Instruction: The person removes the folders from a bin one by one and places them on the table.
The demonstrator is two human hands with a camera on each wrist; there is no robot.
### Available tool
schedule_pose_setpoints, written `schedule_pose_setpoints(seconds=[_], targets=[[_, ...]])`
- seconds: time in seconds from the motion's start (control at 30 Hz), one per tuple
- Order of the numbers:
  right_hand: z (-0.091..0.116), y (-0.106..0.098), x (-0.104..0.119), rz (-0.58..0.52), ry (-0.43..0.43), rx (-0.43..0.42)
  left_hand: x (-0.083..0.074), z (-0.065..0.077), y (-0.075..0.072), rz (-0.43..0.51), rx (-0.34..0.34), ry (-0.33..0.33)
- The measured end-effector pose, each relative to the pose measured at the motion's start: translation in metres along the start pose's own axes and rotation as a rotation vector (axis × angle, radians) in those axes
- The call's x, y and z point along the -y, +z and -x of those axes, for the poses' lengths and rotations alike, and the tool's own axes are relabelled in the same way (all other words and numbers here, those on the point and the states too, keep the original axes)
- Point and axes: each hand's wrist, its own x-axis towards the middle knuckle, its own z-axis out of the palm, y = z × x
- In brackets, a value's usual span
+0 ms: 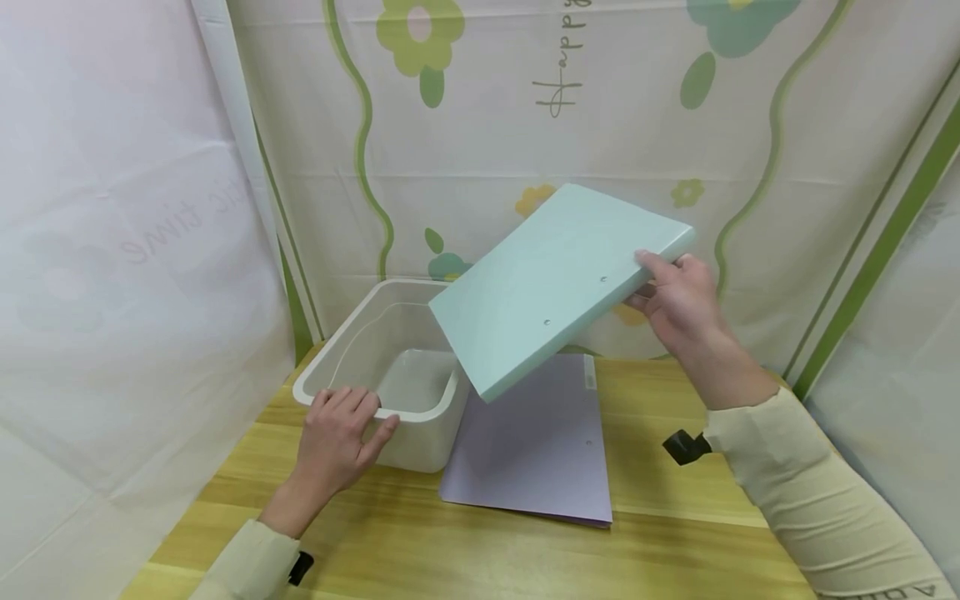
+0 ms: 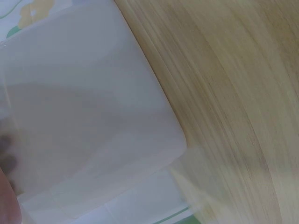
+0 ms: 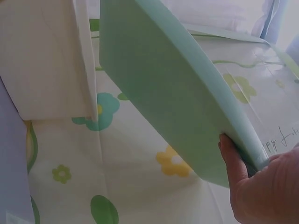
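A mint-green ring binder (image 1: pixel 558 279) is held up at a tilt above the table, one corner overlapping the bin's right side in the head view. My right hand (image 1: pixel 681 302) grips it by the spine edge, thumb on the upper cover; the right wrist view shows the same binder (image 3: pixel 173 93) from another side. With my left hand (image 1: pixel 337 437) I hold the near rim of a white plastic bin (image 1: pixel 416 437), fingers hooked over into it and thumb outside. The bin's wall (image 2: pixel 98 112) fills much of the left wrist view. Beneath the raised binder lies a purple folder (image 1: pixel 532 458), flat beside the bin.
All of it stands on a wooden table (image 1: pixel 420 542). Behind rises a white curtain (image 1: pixel 480 142) printed with flowers, and more white cloth (image 1: pixel 135 292) hangs at the left. Black straps (image 1: pixel 686 447) stick out near both sleeves.
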Motion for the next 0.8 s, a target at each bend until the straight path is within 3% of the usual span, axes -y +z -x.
schedule_pose_setpoints(seconds=[0.47, 0.8], targets=[[-0.001, -0.010, 0.003, 0.036, 0.003, 0.008, 0.002, 0.002, 0.005, 0.009, -0.047, 0.018], [-0.002, -0.021, 0.004, 0.072, 0.016, -0.002, 0.003, 0.002, 0.004, 0.002, -0.011, -0.002]])
